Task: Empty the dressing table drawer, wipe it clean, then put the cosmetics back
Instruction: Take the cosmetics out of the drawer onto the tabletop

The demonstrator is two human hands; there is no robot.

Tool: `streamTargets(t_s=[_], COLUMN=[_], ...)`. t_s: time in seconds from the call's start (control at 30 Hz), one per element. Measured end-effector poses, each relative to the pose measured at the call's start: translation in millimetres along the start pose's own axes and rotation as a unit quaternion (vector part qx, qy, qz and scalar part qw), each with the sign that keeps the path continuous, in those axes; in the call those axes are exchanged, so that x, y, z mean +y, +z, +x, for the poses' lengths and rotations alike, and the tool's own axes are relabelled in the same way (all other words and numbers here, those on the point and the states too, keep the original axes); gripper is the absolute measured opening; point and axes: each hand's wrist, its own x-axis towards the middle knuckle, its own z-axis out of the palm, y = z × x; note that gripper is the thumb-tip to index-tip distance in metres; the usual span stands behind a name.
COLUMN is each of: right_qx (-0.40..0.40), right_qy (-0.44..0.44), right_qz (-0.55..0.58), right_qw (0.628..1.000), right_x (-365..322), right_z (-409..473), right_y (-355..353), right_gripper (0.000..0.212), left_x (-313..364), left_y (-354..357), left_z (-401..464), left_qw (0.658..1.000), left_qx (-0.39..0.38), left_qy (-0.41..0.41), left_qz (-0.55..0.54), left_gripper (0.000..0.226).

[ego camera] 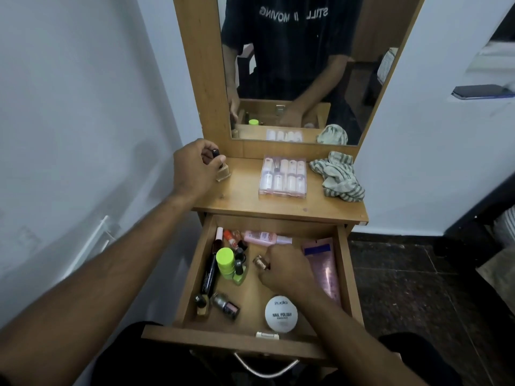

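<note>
Pale wood makes up the whole dressing table, its counter [242,196] sitting under a mirror [301,65] and its drawer [195,274] pulled fully open below. At the counter's back left corner the left hand [195,168] curls its fingers [207,156] round the dark cap of a small beige bottle [223,171] that stands on the wood. Toward the middle of the counter lies a clear case of small bottles [282,175], and by the right edge a crumpled striped cloth [338,176]. In the drawer, along the left wall, a long black tube [209,277] lies lengthwise, with a pink-capped stick at its far end and a black-capped beige bottle [201,303] near the front left corner. Just right of the tube stands a lime-green jar [225,260] with a dark-capped green bottle [238,270] touching it, and a grey-capped pink bottle [227,305] lies nearer the front. An orange item and a pink bottle [263,237] lie along the back wall. In the drawer's middle the right hand [287,270] is curled with its fingers pinching a copper-glitter bottle [262,262]. Near the front edge sits a round white tub [281,313] marked nail polish, and a pink tube [323,266] lies along the right wall.
</note>
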Motion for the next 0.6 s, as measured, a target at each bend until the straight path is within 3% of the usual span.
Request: streamTargets(t_s=[0.1, 0.23, 0.47, 0.6], right_qx=[0.019, 0.05, 0.084, 0.093], right_qy=[0.021, -0.009, -0.038, -0.039], right_qz=[0.067, 0.185, 0.28, 0.27], right_qw=[0.997, 0.981, 0.956, 0.958], right_x=[6.0, 2.1, -18.9, -34.8], right_z=[-8.3, -6.7, 41.2, 78.4], right_y=[-14.9, -48.6, -107.4, -115.6], right_gripper=[0.026, 0.013, 0.029, 0.03], left_x=[-5.1, -11.3, -18.9, -20.9], left_y=[9.8, 16.1, 16.9, 19.0], left_z=[6.8, 14.8, 32.5, 32.3], left_qw=[1.0, 1.0, 0.999, 0.999], left_qx=[0.013, 0.029, 0.043, 0.027], left_qy=[-0.007, 0.004, -0.004, -0.035], left_qz=[0.002, 0.003, 0.019, 0.018], left_gripper=[0.019, 0.016, 0.019, 0.023])
